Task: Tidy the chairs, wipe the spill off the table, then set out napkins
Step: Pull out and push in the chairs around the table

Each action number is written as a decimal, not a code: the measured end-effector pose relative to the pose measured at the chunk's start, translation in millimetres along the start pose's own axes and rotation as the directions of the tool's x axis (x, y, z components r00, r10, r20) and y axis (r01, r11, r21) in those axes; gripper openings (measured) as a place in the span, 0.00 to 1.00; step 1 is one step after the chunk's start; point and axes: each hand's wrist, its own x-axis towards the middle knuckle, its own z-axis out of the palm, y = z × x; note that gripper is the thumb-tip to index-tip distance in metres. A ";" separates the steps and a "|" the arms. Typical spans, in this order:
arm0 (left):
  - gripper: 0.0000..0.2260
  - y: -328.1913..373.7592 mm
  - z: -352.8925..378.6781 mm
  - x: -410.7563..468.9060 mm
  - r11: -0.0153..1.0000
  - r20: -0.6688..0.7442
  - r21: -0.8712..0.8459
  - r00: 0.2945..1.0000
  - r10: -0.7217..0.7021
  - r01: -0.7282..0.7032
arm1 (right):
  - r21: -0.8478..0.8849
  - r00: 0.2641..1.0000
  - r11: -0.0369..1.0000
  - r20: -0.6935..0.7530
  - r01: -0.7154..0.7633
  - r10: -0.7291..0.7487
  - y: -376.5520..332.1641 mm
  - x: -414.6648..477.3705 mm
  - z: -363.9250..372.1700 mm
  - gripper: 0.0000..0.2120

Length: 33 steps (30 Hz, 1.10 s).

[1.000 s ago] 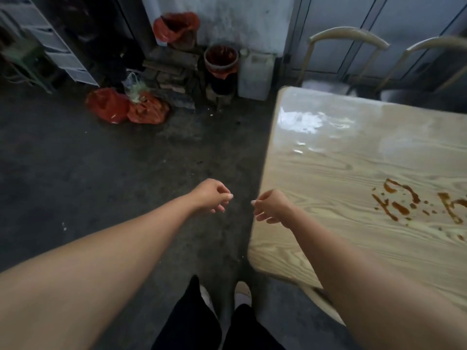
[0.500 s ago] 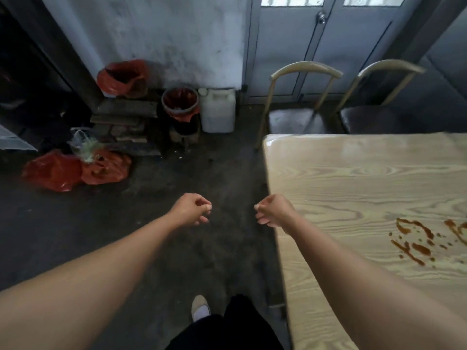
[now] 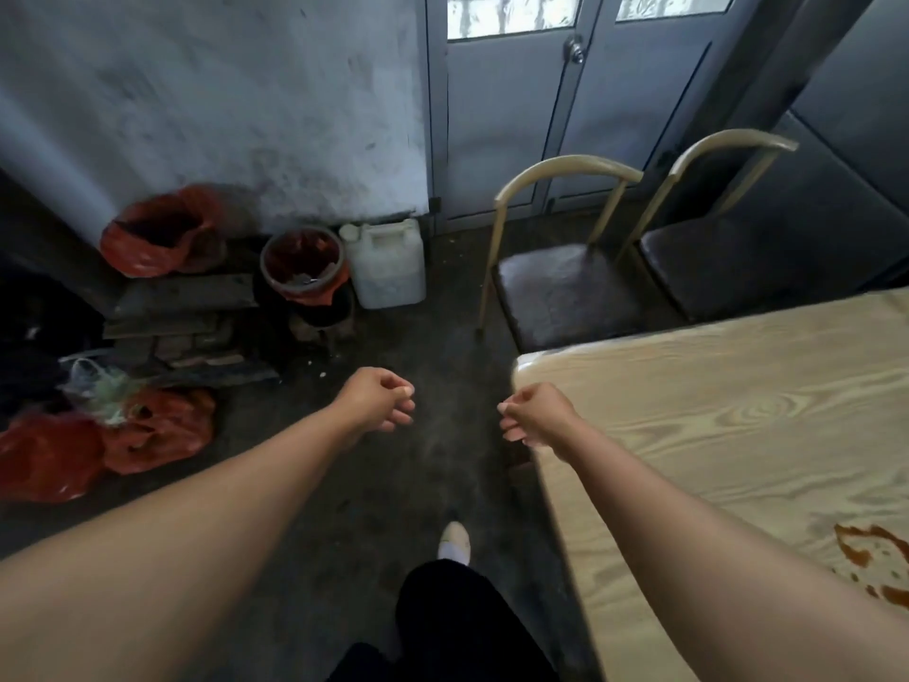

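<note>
Reaching forward over the dark concrete floor (image 3: pixel 305 509), both bare forearms stretch up through the middle of the frame. The left hand (image 3: pixel 376 403) and the right hand (image 3: pixel 536 418) hang side by side, near each other but apart, each with fingers loosely curled toward the palm and nothing held. The right hand hovers just beside the near corner of the pale wood-grain table (image 3: pixel 713 435), which fills the right of the frame. A reddish-brown liquid spill (image 3: pixel 865 548) lies on the tabletop at the lower right edge of the picture.

Two chairs with curved pale backrests and dark padded seats stand at the table's far edge in the upper right: the nearer chair (image 3: pixel 565 283) by the corner, the farther chair (image 3: pixel 708 258) just beside it. Behind them is a grey double door (image 3: pixel 516 115).

Against the stained wall at the upper left sit a white plastic jerrycan (image 3: pixel 388 263), a round bucket lined with red plastic (image 3: pixel 304 263) and crumpled red plastic bags (image 3: pixel 157 228). A white shoe (image 3: pixel 455 541) shows at the lower centre.
</note>
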 end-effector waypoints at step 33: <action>0.05 364.1 -42.0 403.9 0.885 0.427 0.376 0.899 0.098 -0.275 | 0.627 0.904 0.707 -0.013 -0.326 0.428 -253.0 301.4 -144.7 0.10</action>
